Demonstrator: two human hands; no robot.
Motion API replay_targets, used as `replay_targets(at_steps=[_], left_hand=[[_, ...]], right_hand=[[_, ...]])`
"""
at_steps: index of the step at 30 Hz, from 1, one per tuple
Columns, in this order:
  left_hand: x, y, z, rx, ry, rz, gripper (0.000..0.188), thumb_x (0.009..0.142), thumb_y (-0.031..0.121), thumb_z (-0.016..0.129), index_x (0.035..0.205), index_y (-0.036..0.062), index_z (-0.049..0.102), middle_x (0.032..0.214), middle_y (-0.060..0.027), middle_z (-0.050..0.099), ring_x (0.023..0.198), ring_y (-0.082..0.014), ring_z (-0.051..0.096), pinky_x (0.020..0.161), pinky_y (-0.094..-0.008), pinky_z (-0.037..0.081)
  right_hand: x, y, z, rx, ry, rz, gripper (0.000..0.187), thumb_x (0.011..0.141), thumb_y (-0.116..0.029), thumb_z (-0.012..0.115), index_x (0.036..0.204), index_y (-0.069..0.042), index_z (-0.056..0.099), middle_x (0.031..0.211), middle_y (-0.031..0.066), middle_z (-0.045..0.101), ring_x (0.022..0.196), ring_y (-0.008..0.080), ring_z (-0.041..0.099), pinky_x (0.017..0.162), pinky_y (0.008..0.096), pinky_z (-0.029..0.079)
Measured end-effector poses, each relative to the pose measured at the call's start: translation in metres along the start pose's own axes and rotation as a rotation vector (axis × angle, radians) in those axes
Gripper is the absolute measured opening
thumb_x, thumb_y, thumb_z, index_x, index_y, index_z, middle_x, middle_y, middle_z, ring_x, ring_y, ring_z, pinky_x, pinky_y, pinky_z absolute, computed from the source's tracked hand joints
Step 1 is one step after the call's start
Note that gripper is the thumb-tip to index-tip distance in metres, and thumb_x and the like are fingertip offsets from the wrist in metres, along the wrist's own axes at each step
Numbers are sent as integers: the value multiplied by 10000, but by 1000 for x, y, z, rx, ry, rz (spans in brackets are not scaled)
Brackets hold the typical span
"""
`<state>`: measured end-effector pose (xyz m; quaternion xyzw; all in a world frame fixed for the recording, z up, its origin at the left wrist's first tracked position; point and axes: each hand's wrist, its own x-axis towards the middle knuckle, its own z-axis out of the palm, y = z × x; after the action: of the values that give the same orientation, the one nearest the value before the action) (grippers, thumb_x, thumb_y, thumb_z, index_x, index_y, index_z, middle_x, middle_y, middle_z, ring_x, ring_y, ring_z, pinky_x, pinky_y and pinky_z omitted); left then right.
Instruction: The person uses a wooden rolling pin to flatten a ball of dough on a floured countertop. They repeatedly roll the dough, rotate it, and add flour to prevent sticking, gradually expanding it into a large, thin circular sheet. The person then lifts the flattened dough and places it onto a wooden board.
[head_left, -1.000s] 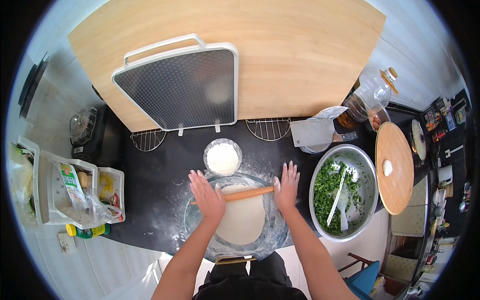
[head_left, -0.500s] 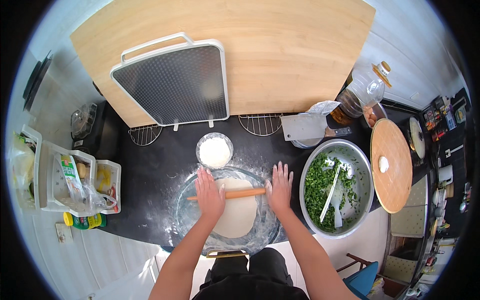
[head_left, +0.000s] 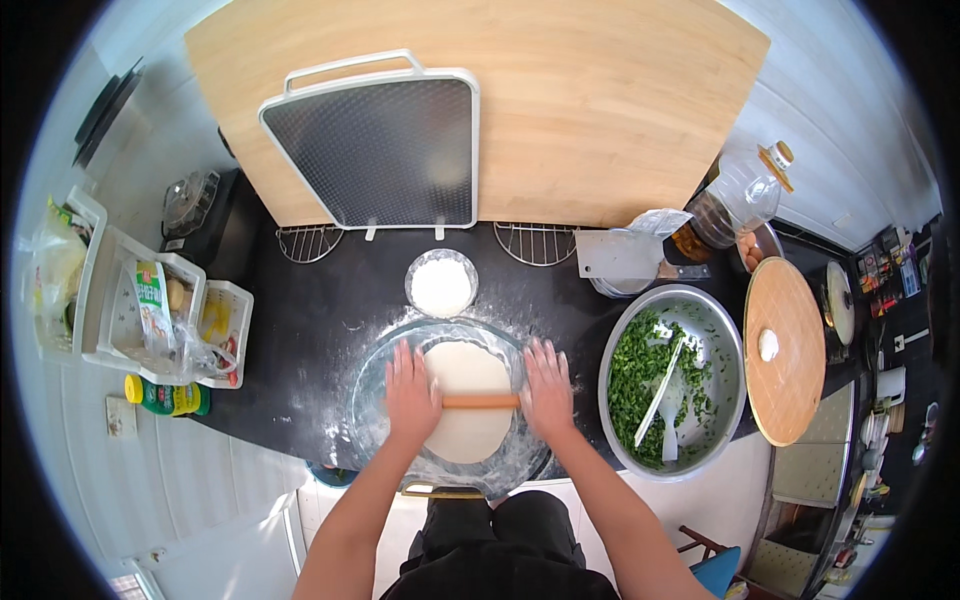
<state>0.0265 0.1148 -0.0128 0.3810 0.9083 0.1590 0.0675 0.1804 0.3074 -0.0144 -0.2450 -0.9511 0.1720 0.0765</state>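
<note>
A round sheet of dough (head_left: 468, 432) lies on a floured, see-through round board (head_left: 365, 385) at the counter's front edge. Across its middle runs a wooden rolling pin (head_left: 480, 401), nearly level from left to right. My left hand (head_left: 411, 395) lies flat over the pin's left end, fingers stretched forward. On the right end, my right hand (head_left: 547, 390) rests the same way, palm down, fingers straight. Both hands cover the pin's tips. White flour dusts the board and the counter around it. Just beyond the board stands a bowl of flour (head_left: 441, 286).
A steel basin (head_left: 737, 390) of chopped greens, with chopsticks and a white spatula, is at right. Beyond are a cleaver (head_left: 618, 255), an oil bottle (head_left: 748, 190) and a round wooden board (head_left: 790, 400) bearing a dough lump. White baskets (head_left: 240, 300) stand left.
The rolling pin has come toward me over the dough and straightened from a slight tilt. Both hands moved with it, still flat on its ends. The whole view has shifted a little.
</note>
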Motion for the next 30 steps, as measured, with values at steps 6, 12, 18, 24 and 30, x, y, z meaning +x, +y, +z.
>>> replay_targets(at_steps=[6, 12, 18, 24, 30], left_hand=[[-92, 15, 4, -69, -134, -11, 753, 878, 328, 587, 1412, -118, 301, 1495, -345, 222, 1406, -493, 190, 1128, -590, 161], [-116, 15, 4, -102, -238, -143, 789, 872, 328, 596, 1432, -115, 260, 1516, -327, 196, 1428, -459, 170, 1151, -562, 125], [-35, -24, -4, 50, 57, -78, 718, 887, 288, 556, 1437, -88, 289, 1524, -292, 223, 1432, -433, 180, 1154, -554, 134], [-164, -27, -1, -122, -181, -30, 804, 883, 356, 576, 1444, -108, 235, 1530, -318, 167, 1430, -487, 127, 1154, -567, 116], [-33, -40, -17, -18, 92, -102, 751, 893, 301, 547, 1437, -114, 238, 1535, -301, 177, 1445, -423, 155, 1157, -565, 101]], right_hand=[[-67, 4, 2, -19, -133, -56, 595, 886, -295, 582, 1383, -5, 433, 1490, 183, 372, 1396, 354, 309, 1150, 519, 210], [-72, 6, -8, -12, -222, -180, 599, 889, -315, 584, 1394, -30, 434, 1510, 163, 351, 1399, 353, 304, 1150, 509, 206], [-4, -24, 11, -41, -21, -55, 606, 890, -294, 577, 1394, 3, 420, 1509, 182, 346, 1404, 344, 302, 1155, 481, 206], [-112, -21, 6, 4, -276, -359, 612, 876, -303, 604, 1383, -4, 437, 1463, 182, 401, 1390, 353, 319, 1128, 524, 237], [-9, -38, 9, -88, -139, -204, 642, 909, -346, 562, 1446, -45, 379, 1525, 162, 326, 1416, 331, 278, 1140, 518, 220]])
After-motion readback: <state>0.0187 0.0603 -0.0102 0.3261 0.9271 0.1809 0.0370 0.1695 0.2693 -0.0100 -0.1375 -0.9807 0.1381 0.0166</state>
